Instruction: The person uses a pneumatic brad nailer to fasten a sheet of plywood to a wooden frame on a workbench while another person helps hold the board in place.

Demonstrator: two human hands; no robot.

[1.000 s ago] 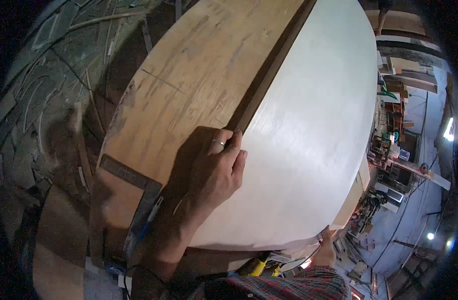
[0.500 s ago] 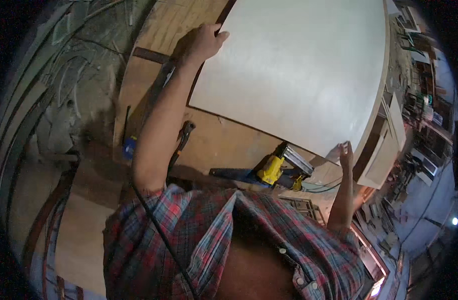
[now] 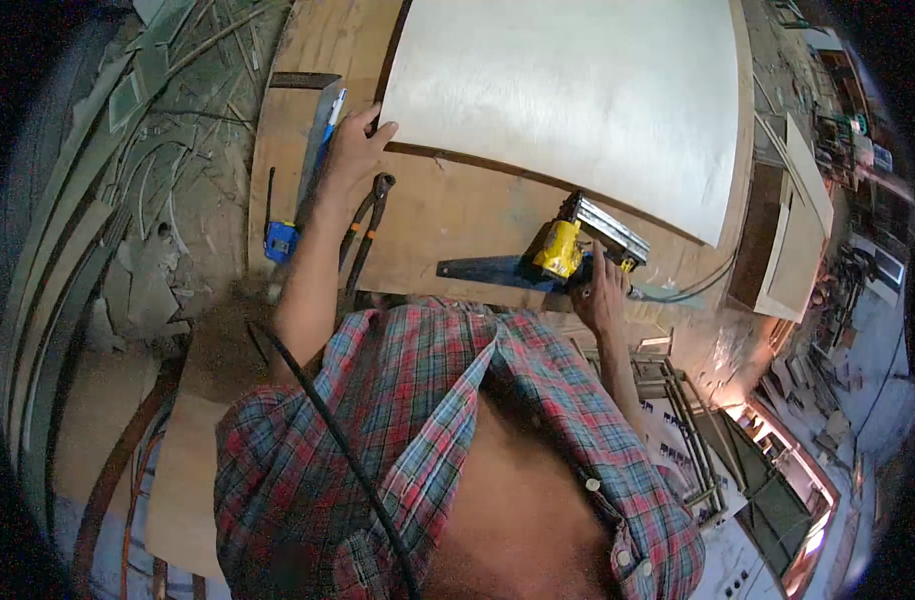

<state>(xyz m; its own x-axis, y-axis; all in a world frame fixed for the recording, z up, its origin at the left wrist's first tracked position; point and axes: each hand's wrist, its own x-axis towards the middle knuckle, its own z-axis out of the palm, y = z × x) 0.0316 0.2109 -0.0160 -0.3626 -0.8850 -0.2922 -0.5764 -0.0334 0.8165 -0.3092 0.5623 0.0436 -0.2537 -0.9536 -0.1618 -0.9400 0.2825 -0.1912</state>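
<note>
A large white panel [image 3: 567,100] lies on a plywood work surface [image 3: 427,230]. At its near left corner my left hand [image 3: 352,150] is closed, thumb and fingers at the edge. My right hand [image 3: 605,290] is on the handle of a yellow nail gun [image 3: 559,252] with a silver magazine, its fingers across the handle, which they mostly hide. The gun rests by the panel's near edge, over a handsaw [image 3: 482,270] with a dark blade. Pincers [image 3: 367,225] with orange-banded handles lie beside my left forearm.
A blue tape measure [image 3: 280,242] sits at the left edge of the work surface, near a try square [image 3: 315,135] and a pen [image 3: 334,110]. A dark hose [image 3: 687,295] trails right from the gun. Wood strips [image 3: 52,270] line the far left; an open wooden box [image 3: 777,240] stands right.
My right hand has left the panel's near right corner and come to the nail gun. My left hand has slid nearer along the panel's left edge to its corner. The view has shifted.
</note>
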